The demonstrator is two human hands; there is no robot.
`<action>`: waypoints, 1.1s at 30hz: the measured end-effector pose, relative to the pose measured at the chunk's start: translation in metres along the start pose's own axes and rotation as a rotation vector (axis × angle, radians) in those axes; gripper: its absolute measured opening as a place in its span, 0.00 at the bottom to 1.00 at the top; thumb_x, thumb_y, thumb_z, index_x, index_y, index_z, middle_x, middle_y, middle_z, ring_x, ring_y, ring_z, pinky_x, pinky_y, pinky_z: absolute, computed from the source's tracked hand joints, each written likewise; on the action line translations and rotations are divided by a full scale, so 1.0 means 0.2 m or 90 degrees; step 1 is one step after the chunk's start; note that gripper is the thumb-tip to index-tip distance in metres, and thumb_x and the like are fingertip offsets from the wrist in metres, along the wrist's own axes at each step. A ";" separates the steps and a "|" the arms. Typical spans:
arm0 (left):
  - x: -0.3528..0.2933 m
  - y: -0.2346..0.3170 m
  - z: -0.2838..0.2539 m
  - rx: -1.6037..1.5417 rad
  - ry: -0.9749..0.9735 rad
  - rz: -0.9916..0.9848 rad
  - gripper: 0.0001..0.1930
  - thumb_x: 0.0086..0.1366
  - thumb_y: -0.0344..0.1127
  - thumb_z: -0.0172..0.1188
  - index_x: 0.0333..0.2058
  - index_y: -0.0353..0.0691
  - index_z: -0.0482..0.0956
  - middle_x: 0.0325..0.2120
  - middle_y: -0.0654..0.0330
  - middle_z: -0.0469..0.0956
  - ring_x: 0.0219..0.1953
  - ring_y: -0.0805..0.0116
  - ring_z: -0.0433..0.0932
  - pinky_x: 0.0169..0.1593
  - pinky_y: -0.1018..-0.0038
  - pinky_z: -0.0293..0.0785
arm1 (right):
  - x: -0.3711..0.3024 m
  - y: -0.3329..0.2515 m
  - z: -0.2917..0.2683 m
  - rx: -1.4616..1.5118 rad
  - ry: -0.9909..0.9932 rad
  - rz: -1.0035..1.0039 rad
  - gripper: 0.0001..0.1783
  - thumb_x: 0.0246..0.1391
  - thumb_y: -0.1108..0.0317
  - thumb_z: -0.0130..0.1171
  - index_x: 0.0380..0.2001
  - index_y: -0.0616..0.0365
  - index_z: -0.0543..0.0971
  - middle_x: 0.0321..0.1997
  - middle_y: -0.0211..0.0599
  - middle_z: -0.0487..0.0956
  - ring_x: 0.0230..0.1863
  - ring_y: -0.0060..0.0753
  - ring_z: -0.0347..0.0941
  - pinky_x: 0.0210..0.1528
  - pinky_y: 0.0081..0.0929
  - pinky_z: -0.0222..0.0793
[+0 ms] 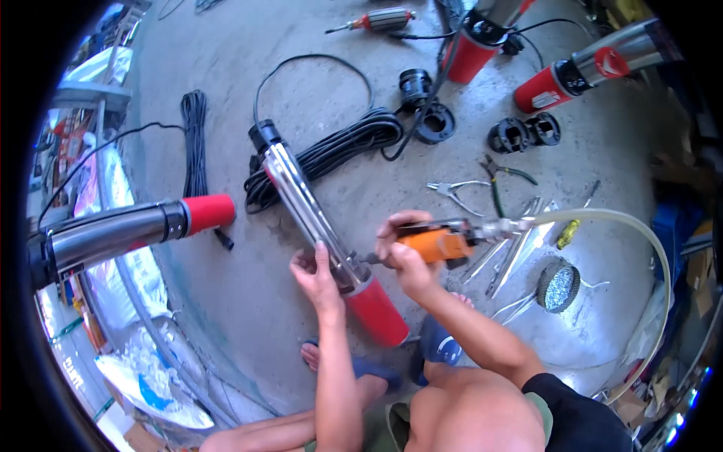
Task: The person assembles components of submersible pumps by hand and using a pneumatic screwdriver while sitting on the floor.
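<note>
A long shiny steel submersible pump (296, 188) with a black top and a red end sleeve (377, 313) lies aslant on the floor before me. My left hand (319, 282) grips its side near the red end, thumb along the steel and fingers bent at the left. Wrapped in my right hand (409, 260) is an orange air screwdriver (437, 245), held level with its tip pointing left at the pump, just above the red sleeve. Motion blurs that hand and the tip, so whether the tip touches a screw I cannot tell.
A pale air hose (640, 233) curves round the right. Pliers (495, 184), metal strips (516, 252) and a mesh cup of small screws (559, 287) lie right. Coiled black cable (339, 147) touches the pump's far side. Another pump (124, 237) stands left; black rings (435, 123) lie beyond.
</note>
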State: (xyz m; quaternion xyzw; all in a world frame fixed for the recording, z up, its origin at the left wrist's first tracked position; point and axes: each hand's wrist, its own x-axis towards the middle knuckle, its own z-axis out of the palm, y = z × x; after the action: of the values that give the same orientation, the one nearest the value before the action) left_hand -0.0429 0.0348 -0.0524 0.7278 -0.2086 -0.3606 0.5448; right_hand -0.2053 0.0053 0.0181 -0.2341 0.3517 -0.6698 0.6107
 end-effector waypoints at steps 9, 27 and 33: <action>-0.01 0.20 0.11 -0.018 -0.316 -0.233 0.20 0.51 0.26 0.70 0.41 0.31 0.72 0.27 0.59 0.77 0.26 0.66 0.80 0.33 0.70 0.78 | -0.12 -0.77 -0.71 -0.155 0.478 -0.108 0.26 0.52 0.53 0.53 0.46 0.66 0.76 0.42 0.38 0.77 0.43 0.29 0.72 0.49 0.28 0.69; 0.28 0.77 0.14 -0.052 -0.031 0.470 0.25 0.49 0.27 0.68 0.47 0.25 0.73 0.41 0.49 0.78 0.40 0.59 0.79 0.50 0.63 0.77 | -0.83 -1.08 -1.64 0.357 0.743 0.451 0.34 0.45 0.33 0.62 0.29 0.59 0.75 0.23 0.27 0.73 0.16 0.13 0.63 0.12 0.08 0.56; 0.56 0.83 0.23 -0.095 0.052 0.552 0.24 0.48 0.29 0.67 0.44 0.22 0.72 0.39 0.47 0.79 0.38 0.58 0.81 0.49 0.63 0.78 | -0.83 -1.17 -1.68 0.344 0.688 0.553 0.37 0.50 0.32 0.55 0.35 0.62 0.76 0.24 0.25 0.73 0.15 0.14 0.60 0.12 0.09 0.53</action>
State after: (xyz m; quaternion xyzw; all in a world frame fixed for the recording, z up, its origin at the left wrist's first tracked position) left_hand 0.0112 -0.1256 0.0646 0.5450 -0.4463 -0.0837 0.7048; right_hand -0.5842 0.2316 -0.0028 0.4466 0.4867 -0.4529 0.5988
